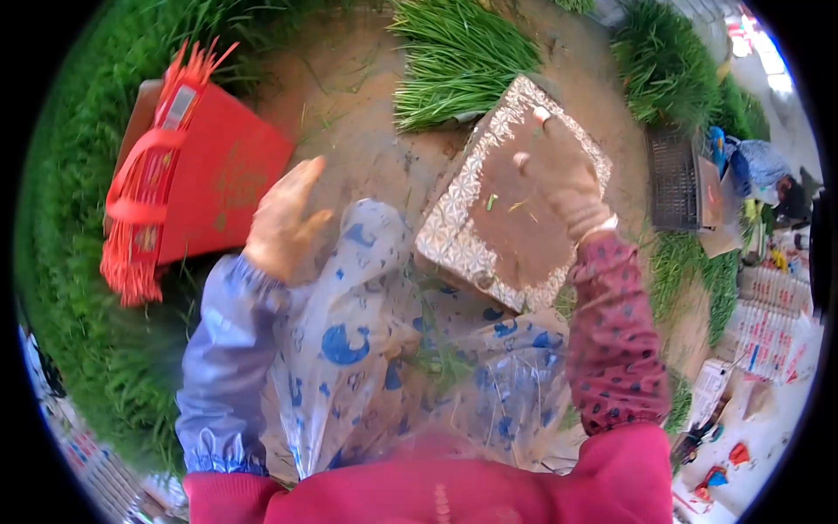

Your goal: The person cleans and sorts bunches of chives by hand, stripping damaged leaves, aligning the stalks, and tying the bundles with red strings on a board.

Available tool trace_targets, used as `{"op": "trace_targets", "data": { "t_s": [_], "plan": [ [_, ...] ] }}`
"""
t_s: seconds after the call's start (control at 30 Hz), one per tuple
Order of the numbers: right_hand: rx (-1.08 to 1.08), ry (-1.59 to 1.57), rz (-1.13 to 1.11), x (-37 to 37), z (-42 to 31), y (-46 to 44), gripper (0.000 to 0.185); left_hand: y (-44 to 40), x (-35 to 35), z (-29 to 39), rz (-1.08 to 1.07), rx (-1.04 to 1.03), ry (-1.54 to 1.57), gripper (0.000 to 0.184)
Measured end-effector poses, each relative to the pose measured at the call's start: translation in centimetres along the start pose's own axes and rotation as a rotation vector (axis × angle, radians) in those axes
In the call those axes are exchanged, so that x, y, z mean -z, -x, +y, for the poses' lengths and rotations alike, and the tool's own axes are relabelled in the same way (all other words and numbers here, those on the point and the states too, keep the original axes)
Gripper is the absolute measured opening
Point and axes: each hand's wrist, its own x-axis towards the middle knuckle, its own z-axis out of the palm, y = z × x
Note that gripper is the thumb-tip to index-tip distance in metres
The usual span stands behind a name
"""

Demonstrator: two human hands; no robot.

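My left hand [288,220] is raised, blurred, with thumb and fingers apart and nothing in it. Just to its left is a red bag [223,170] with handles and red fringed packets [144,240] along its side. My right hand [563,179], which looks gloved with pale fingertips, is over a box-like block [463,223] with a white patterned border and a brown worn top. Its thumb and fingers are spread, holding nothing; whether it touches the top I cannot tell. Bits of green leaf [491,202] lie on that top.
A bundle of long green blades [463,61] lies beyond the block. Tall grass-like greens [78,218] line the left side. A clear apron with blue whales [345,345] covers my lap. To the right are a dark crate [674,179], more greens [663,57] and stacked white printed packs [772,323].
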Motion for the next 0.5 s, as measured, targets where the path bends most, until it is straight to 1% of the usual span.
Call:
{"op": "trace_targets", "data": {
  "t_s": [0.03, 0.1, 0.13, 0.17, 0.2, 0.23, 0.27, 0.33, 0.4, 0.43, 0.5],
  "plan": [
    [-0.024, -0.017, -0.001, -1.1, 1.5, -1.7, 0.062, -3.1, -1.8, -0.5, -0.045, -0.028, -0.066, 0.077],
    [-0.265, -0.016, -0.079, -2.7, 4.9, -4.3, 0.059, -9.7, -5.7, -1.5, -0.158, -0.032, -0.202, 0.077],
    [-0.286, -0.025, -0.086, -3.8, 6.8, -4.7, 0.059, -13.2, -8.1, -2.7, -0.242, 0.007, -0.199, 0.077],
    [-0.237, 0.055, -0.111, -5.2, 8.8, -5.0, 0.057, -16.8, -10.3, -3.6, -0.318, 0.047, -0.193, 0.078],
    [-0.181, 0.132, -0.139, -7.0, 10.5, -5.4, 0.055, -20.0, -11.4, -3.3, -0.349, 0.112, -0.203, 0.079],
    [-0.136, 0.324, -0.038, -9.3, 11.6, -4.5, 0.048, -22.9, -12.6, -2.8, -0.376, 0.177, -0.215, 0.080],
    [-0.144, 0.319, -0.044, -10.2, 12.1, -3.9, 0.048, -25.6, -14.1, -2.7, -0.381, 0.213, -0.180, 0.084],
    [-0.076, 0.323, 0.217, -12.3, 12.3, -3.0, 0.044, -29.6, -17.1, -2.8, -0.405, 0.255, -0.149, 0.087],
    [-0.100, 0.333, 0.190, -11.8, 11.8, -3.2, 0.045, -32.5, -20.0, -2.2, -0.416, 0.253, -0.186, 0.106],
    [-0.107, 0.309, 0.160, -11.5, 11.6, -3.1, 0.045, -33.1, -21.9, -2.2, -0.441, 0.254, -0.187, 0.106],
    [-0.113, 0.288, 0.146, -11.0, 11.7, -3.4, 0.046, -35.1, -24.7, -2.1, -0.491, 0.259, -0.384, 0.130]
  ]
}}
